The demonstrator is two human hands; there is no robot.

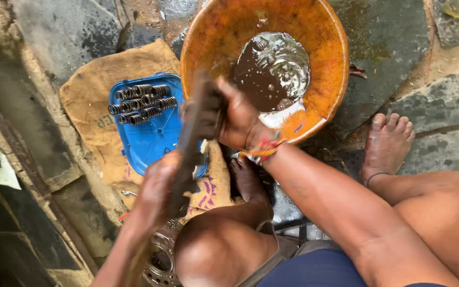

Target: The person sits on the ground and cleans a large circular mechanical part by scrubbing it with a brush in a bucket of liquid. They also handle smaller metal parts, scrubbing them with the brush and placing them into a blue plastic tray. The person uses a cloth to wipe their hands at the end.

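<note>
Head view: worn on head, facing steeply down, close over hands, knees and stone floor (399, 37).
Shared views: single view only.

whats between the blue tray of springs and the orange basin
In the head view, the long dark metal part, blurred, gripped by both hands, crosses between blue tray and orange basin.
</note>
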